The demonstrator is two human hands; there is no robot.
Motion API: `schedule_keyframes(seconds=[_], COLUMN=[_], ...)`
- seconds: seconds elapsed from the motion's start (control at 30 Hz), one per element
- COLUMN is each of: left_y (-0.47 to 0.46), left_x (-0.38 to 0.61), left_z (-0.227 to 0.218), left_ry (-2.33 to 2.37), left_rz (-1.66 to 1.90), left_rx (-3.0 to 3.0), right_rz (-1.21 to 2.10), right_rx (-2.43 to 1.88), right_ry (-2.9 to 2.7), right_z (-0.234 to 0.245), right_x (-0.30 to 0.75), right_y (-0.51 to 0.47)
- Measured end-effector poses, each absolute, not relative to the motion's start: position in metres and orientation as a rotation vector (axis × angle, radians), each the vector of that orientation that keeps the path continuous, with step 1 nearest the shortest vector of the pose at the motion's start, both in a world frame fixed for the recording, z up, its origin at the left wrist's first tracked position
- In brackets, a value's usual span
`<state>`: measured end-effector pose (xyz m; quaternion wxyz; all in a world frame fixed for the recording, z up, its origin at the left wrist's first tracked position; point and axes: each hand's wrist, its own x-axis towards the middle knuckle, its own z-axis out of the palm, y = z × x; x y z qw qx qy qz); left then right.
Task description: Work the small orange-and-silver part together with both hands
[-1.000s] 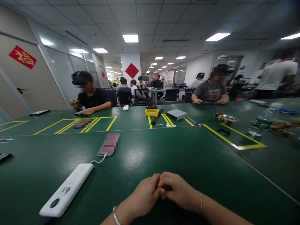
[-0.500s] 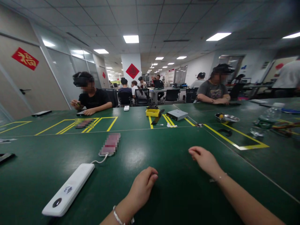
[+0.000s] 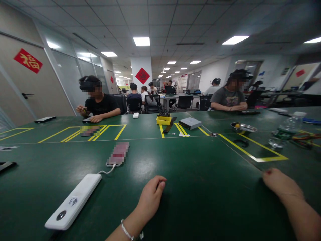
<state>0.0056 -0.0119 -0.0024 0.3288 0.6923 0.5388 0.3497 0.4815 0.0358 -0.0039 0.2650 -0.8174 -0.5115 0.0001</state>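
Observation:
My left hand (image 3: 150, 198) rests on the green table (image 3: 200, 187) near its front edge, fingers curled into a loose fist with nothing in them. My right hand (image 3: 281, 184) lies far out to the right on the table, fingers stretched forward and empty, close to the corner of a yellow tape rectangle (image 3: 263, 159). A white power bank (image 3: 74, 206) lies left of my left hand. A white cable (image 3: 106, 172) joins it to a phone (image 3: 117, 154) further back. Neither hand touches these.
Across the table lie a yellow tray (image 3: 163, 120), a grey box (image 3: 190, 123), a metal bowl (image 3: 243, 127), a black ring (image 3: 240, 143) and a water bottle (image 3: 286, 129) beside coloured cables (image 3: 307, 137). One person (image 3: 96, 103) sits opposite left, another person (image 3: 229, 97) opposite right.
My hands were clasped together at the front edge a second ago. They have parted, and my right hand has swept far to the right. My left hand has barely moved.

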Motion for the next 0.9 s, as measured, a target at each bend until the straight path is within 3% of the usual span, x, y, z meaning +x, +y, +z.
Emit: schedule_keyframes(seconds=[0.1, 0.27, 0.5, 0.9], left_y=[-0.01, -0.009, -0.006, -0.014], left_x=[0.005, 0.006, 0.007, 0.016], left_z=[-0.005, -0.009, -0.013, -0.002], left_ry=[1.39, 1.321, 1.248, 1.356], left_rz=[0.938, 0.966, 1.11, 1.113], left_rx=[1.821, 1.859, 1.586, 1.68], right_rz=[0.22, 0.73, 1.501, 1.533], right_rx=[-2.206, -1.542, -1.034, -0.966], right_ry=[-1.472, -1.787, -1.163, -1.006], right_z=[0.01, 0.012, 0.001, -0.01], right_x=[0.408, 0.263, 0.156, 0.15], right_y=[0.05, 0.042, 0.011, 0.005])
